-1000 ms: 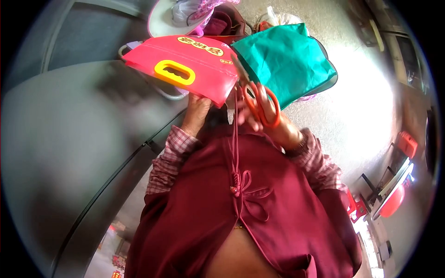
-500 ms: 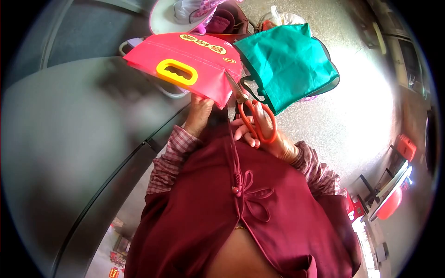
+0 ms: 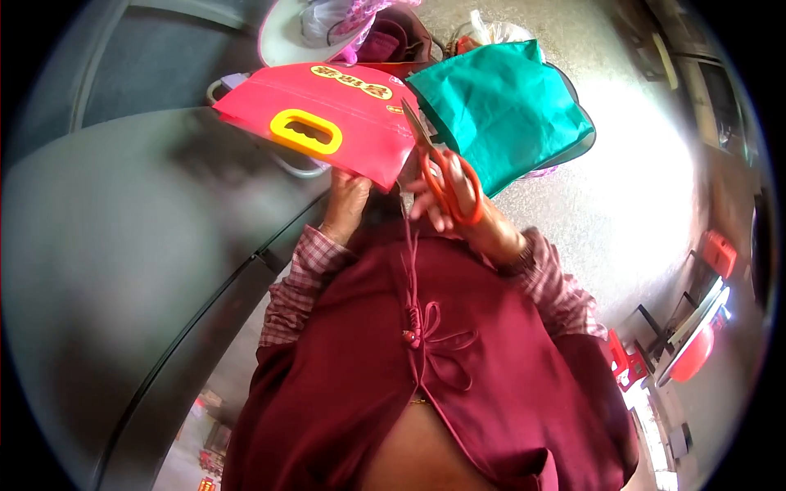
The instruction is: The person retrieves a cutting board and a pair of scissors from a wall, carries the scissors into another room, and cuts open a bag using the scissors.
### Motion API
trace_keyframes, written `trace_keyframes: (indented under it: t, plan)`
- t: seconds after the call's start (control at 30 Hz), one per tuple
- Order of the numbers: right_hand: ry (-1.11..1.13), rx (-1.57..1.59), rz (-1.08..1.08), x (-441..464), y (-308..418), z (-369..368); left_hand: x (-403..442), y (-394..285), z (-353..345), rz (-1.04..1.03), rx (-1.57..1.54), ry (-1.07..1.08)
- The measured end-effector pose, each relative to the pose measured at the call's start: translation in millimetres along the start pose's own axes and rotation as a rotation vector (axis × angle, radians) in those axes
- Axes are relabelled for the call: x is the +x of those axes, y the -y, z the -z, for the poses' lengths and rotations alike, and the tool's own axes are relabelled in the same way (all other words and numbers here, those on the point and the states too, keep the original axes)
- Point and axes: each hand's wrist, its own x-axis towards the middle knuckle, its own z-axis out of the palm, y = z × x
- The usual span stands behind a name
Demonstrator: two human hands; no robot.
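My left hand (image 3: 349, 196) is closed on the lower edge of a red bag (image 3: 286, 86) with a yellow plastic handle (image 3: 304, 132) and gold lettering; its fingers are partly hidden beneath the bag. Scissors (image 3: 442, 186) with orange handles sit in my right hand (image 3: 471, 209), thumb in a loop. Their blades point up and away, overlapping the bag's right side in the view; whether they touch it I cannot tell. A green bag (image 3: 503, 114) lies just beyond my right hand.
A grey table or counter surface (image 3: 106, 221) fills the left side. Behind the red bag are a pale pink-rimmed hat (image 3: 282, 37) and an open bag with purple cloth (image 3: 389, 41). A white plastic bag (image 3: 495, 31) lies at the back. Red furniture (image 3: 692, 360) stands far right.
The scissors and my right hand have shifted slightly up and left, with the blades drawn nearer together. The red bag moved slightly left and down, still in my left hand.
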Motion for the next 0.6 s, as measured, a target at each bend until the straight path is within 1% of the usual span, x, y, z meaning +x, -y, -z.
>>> trace_keyframes:
  t: [0.03, 0.1, 0.17, 0.27, 0.3, 0.4, 0.5, 0.6]
  plan:
    - [0.055, 0.023, -0.092, -10, 5, -1, -1, 4, 4, 0.043, -0.06, 0.003]
    - [0.115, 0.095, -0.206, -19, 8, -1, -5, 7, 7, 0.135, -0.182, 0.015]
    - [0.171, 0.176, -0.293, -20, 4, 0, -7, 4, 7, 0.122, -0.163, 0.032]
    - [0.137, 0.283, -0.37, -13, -1, -4, -5, 7, 8, 0.122, -0.108, 0.015]
    - [0.123, 0.301, -0.375, -11, 0, -8, -5, 9, 10, 0.129, -0.085, 0.001]
    - [0.102, 0.378, -0.37, -10, 6, -15, -9, 14, 13, 0.143, -0.154, 0.029]
    - [0.09, 0.364, -0.341, -10, -3, -15, -7, 16, 13, 0.135, -0.154, 0.042]
    - [0.098, 0.278, -0.251, -11, -6, -15, -11, 12, 10, 0.148, -0.144, -0.047]
